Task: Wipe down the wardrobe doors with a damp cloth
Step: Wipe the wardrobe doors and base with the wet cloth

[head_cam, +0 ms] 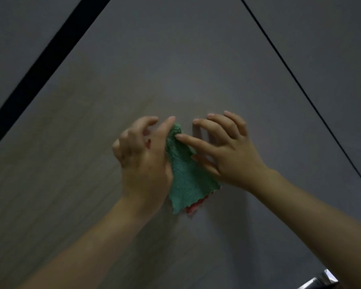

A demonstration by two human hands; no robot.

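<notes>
Green cloth (pixel 186 174), pink showing at its lower edge, lies against the grey wardrobe door (pixel 175 69) between our two hands. Our left hand (pixel 143 155) grips it along one side, fingers curled, thumb along its top. Our right hand (pixel 227 151) is spread, forefinger pressing the fabric, other fingertips on the door. We seem to be refolding it; best to flatten it into a broad pad, then wipe in long overlapping strokes toward the dark seam (pixel 40 65).

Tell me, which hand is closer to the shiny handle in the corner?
Right. The right hand is up and left of the handle; the left hand is farther left, beyond the cloth.
</notes>
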